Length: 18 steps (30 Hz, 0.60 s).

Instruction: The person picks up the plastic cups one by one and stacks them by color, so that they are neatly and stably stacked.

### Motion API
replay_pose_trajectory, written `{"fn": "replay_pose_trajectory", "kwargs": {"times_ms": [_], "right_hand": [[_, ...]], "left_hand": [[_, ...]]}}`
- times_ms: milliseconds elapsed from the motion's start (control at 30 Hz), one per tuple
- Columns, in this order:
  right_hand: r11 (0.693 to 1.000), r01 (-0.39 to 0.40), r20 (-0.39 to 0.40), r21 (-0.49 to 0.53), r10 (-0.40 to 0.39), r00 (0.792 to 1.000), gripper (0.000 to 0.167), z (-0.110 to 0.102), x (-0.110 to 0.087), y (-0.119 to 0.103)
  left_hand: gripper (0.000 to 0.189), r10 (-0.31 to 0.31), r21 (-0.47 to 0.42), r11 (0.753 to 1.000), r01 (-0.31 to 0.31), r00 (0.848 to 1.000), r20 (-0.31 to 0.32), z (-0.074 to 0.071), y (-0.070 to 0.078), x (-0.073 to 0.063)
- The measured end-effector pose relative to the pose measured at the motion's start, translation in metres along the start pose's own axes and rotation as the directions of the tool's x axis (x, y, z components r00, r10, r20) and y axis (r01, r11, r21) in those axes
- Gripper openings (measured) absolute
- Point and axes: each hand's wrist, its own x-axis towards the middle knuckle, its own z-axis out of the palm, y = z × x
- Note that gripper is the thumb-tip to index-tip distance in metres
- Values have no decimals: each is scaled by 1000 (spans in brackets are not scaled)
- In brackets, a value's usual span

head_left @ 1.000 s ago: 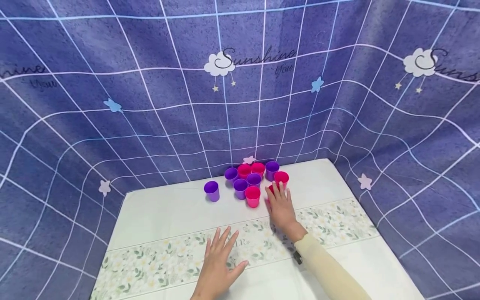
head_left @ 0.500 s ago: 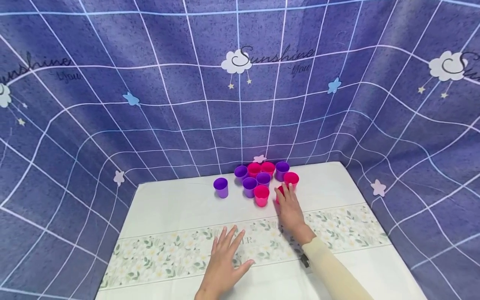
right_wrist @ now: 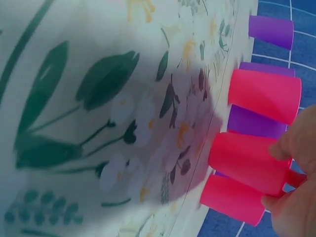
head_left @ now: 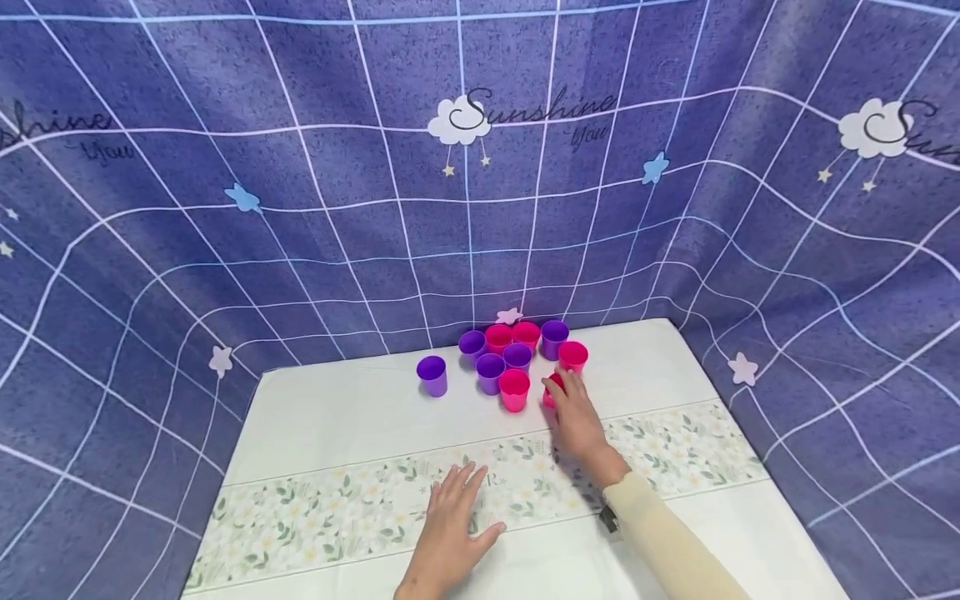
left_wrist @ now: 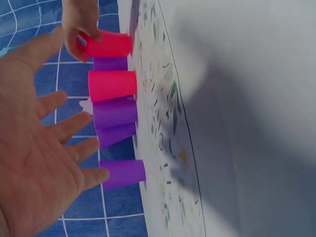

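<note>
My right hand [head_left: 579, 427] grips a pink cup [right_wrist: 247, 158] near its rim, thumb on one side and fingers on the other. The cup stands upright on the table, partly covered by the hand in the head view. Just behind it are another pink cup [head_left: 573, 357] and a purple cup [head_left: 555, 342]. To its left, a pink cup [head_left: 514, 393] fronts a tight cluster of purple and pink cups. One purple cup [head_left: 432, 377] stands apart on the left. My left hand [head_left: 448, 533] holds nothing; its fingers are spread above the floral strip.
A white tablecloth [head_left: 322, 417] with a floral band [head_left: 315, 517] covers the table. A blue-purple curtain [head_left: 360, 250] with grid lines, clouds and stars hangs behind the cups and along both sides. The rear cups stand close to it.
My right fingers have drawn in around the pink cup's rim, and more of that cup shows. My left hand stays spread in nearly the same place. The head view has shifted slightly.
</note>
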Motion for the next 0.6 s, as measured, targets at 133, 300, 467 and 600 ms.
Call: {"fn": "replay_pose_trajectory", "kwargs": {"times_ms": [133, 300, 467, 600], "right_hand": [[1000, -30, 1, 8, 30, 1000, 50, -8, -3, -7], [998, -60, -29, 19, 60, 998, 49, -18, -12, -13], [997, -40, -95, 66, 46, 994, 48, -21, -18, -24], [989, -47, -124, 138, 64, 990, 46, -19, -28, -39]], "left_hand": [[77, -6, -5, 1000, 6, 999, 41, 3, -4, 1], [73, -37, -18, 999, 39, 995, 95, 7, -3, -1], [78, -95, -25, 995, 98, 989, 110, 3, -1, 1], [84, -134, -49, 989, 140, 985, 107, 2, -1, 0]]}}
